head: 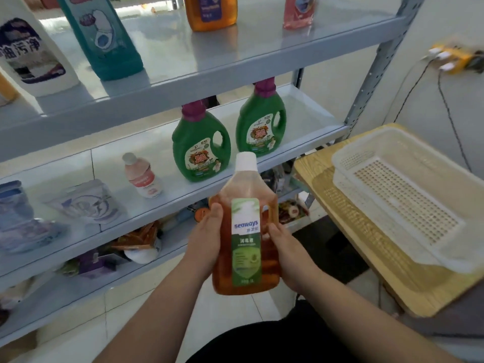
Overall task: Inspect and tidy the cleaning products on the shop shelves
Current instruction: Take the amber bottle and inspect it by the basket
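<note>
An amber disinfectant bottle (246, 226) with a white cap and a green label is held upright in front of the shelves, label facing me. My left hand (207, 237) grips its left side and my right hand (285, 247) grips its right side by the handle. On the middle shelf (183, 203) behind it stand two green detergent jugs (200, 145) (262, 119) with purple caps, a small pink bottle (142, 176), and pale refill pouches (86, 200) to the left.
The top shelf (209, 66) carries a white bottle (34, 51), a teal bottle (104, 35), an orange bottle (210, 11) and a pink one (300, 11). A white perforated basket (345, 158) sits on a wooden table (408, 297) at right. Mixed packets lie on the lower shelf.
</note>
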Demonstrator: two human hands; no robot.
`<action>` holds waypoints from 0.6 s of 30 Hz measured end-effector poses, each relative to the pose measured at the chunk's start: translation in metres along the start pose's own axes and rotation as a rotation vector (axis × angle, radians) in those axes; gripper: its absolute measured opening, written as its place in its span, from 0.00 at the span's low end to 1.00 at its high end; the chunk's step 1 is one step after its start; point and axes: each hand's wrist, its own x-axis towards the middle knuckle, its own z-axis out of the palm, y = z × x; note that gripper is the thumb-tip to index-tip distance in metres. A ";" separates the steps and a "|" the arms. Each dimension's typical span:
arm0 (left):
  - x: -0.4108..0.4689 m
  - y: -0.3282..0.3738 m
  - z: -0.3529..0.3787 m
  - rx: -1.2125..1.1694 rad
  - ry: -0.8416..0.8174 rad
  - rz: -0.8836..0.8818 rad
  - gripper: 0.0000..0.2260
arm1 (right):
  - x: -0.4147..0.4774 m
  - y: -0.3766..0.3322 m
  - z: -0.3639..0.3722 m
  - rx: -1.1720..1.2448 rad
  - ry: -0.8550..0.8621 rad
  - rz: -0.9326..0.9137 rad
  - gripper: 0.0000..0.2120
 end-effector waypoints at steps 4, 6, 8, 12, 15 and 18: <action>0.005 0.015 0.044 -0.157 -0.092 -0.093 0.25 | -0.004 -0.013 -0.041 0.118 0.088 -0.059 0.14; 0.002 0.020 0.075 -0.151 -0.226 -0.093 0.16 | -0.003 -0.020 -0.070 0.176 0.140 -0.103 0.13; 0.001 0.025 0.109 -0.052 -0.315 -0.071 0.13 | -0.001 -0.028 -0.097 0.245 0.200 -0.130 0.12; 0.009 0.035 0.175 0.097 -0.377 0.038 0.10 | 0.002 -0.038 -0.154 0.295 0.361 -0.132 0.13; 0.011 0.046 0.228 0.160 -0.409 0.080 0.09 | 0.006 -0.045 -0.203 0.316 0.403 -0.124 0.13; 0.016 0.054 0.279 0.200 -0.436 0.075 0.13 | 0.002 -0.054 -0.253 0.383 0.387 -0.121 0.13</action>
